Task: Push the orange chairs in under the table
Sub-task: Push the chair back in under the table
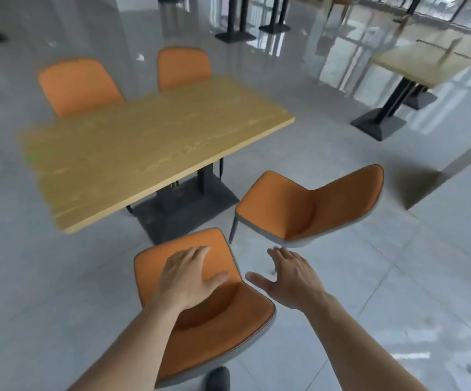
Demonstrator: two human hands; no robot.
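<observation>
Glossy grey tiled floor (341, 153) mirrors bright windows (440, 7).

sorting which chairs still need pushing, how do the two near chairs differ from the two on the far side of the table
The two near chairs stand clear of the table, whole seats in view; the two far chairs show only their backrests above the tabletop. The near pair sit angled differently from each other; the far pair stand side by side. The left hand hovers over one near chair; none is near the far ones. All four are orange.

A glossy grey tiled floor (341, 277) is occupied by a wooden table (149, 148) and four orange chairs (310, 207) around it.
</observation>
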